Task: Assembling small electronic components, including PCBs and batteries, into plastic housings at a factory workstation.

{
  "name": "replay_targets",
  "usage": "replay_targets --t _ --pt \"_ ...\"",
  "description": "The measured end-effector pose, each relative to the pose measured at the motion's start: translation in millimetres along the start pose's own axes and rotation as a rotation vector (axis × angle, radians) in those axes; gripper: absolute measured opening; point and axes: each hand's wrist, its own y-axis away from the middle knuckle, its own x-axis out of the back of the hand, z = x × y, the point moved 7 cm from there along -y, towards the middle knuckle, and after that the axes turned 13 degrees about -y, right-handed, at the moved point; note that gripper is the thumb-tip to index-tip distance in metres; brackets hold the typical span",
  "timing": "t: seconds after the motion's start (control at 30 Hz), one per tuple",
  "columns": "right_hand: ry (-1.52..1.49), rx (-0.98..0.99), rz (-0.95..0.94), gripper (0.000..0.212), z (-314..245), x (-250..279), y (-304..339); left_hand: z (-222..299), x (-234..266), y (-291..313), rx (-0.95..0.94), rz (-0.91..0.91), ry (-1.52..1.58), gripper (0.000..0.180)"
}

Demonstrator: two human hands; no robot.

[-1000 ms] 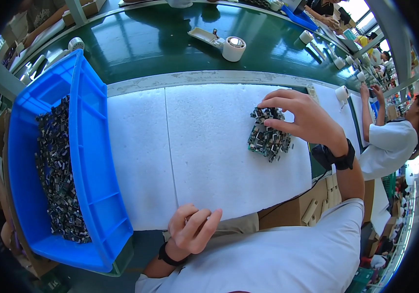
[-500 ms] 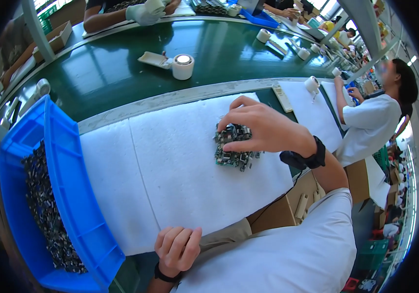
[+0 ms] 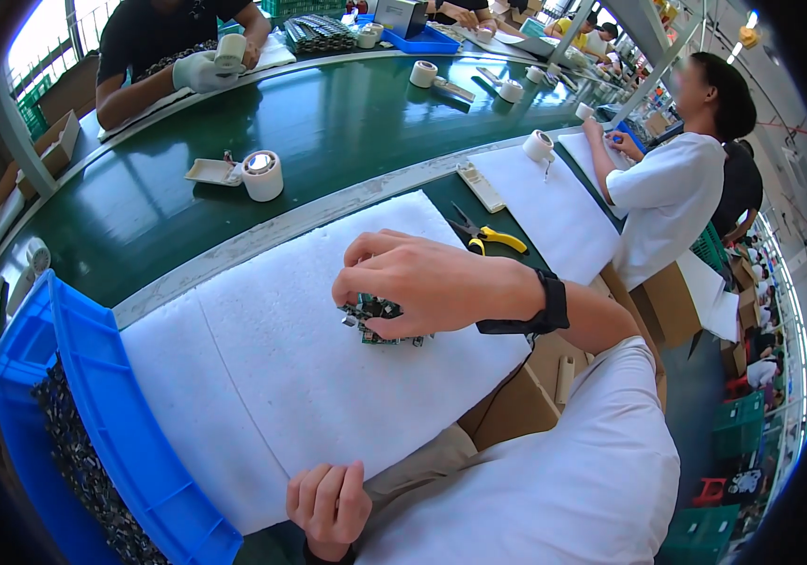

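My right hand [image 3: 403, 282] curves over a small heap of green circuit boards [image 3: 377, 309] on a white foam sheet [image 3: 262, 367]. Its thumb and fingers close around the boards and hide much of the heap. My left hand [image 3: 328, 504] is curled by the sheet's front edge, with nothing visible in it. Left of the sheet stands a blue plastic bin [image 3: 130, 414] holding many small dark parts [image 3: 93, 480]. Beyond my right wrist lie yellow-and-black pliers [image 3: 488, 235], jaws apart, on the green surface.
A green conveyor belt [image 3: 328, 118] runs beyond a pale rail. It carries a white cylindrical device [image 3: 262, 176] joined to an open casing. An off-white casing strip [image 3: 481, 186] lies near the pliers. A co-worker [image 3: 677, 188] sits at right; another, gloved [image 3: 206, 71], works across the belt.
The whole view has shifted and tilted. My right hand now covers more of the board heap, and the pliers beyond my wrist have come into sight. My left hand stays curled.
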Motion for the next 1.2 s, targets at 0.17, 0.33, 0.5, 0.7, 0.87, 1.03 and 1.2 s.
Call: replay_targets --t 0.17,0.33,0.5,0.7,0.87,1.03,1.2 --pt "-0.008 0.076 0.051 0.026 -14.1 -2.9 1.5 -1.2 -0.4 -2.4 0.004 -0.013 0.048 0.025" --pt "-0.034 0.323 0.131 0.025 -53.7 -8.8 6.9 -18.0 2.3 -0.4 0.422 0.073 0.241 0.020" --pt "-0.135 0.456 -0.001 0.024 -88.9 -42.8 10.2 -31.5 -3.8 1.3 0.668 -0.048 0.488 0.020" --pt "-0.142 0.553 0.003 0.025 -100.0 -55.6 11.8 -40.5 -5.5 14.6 0.735 -0.064 0.390 0.019" --pt "-0.072 0.531 0.075 0.031 -89.3 -34.1 10.3 -43.4 2.8 6.6 0.705 -0.043 0.365 0.024" --pt "0.112 0.258 0.253 0.016 -1.2 47.4 0.1 -42.7 7.3 5.8 0.645 -0.066 0.408 0.027" --pt "0.196 -0.402 0.364 0.020 162.3 130.7 25.6 -40.7 6.0 -2.4 0.500 -0.073 0.366 0.026"
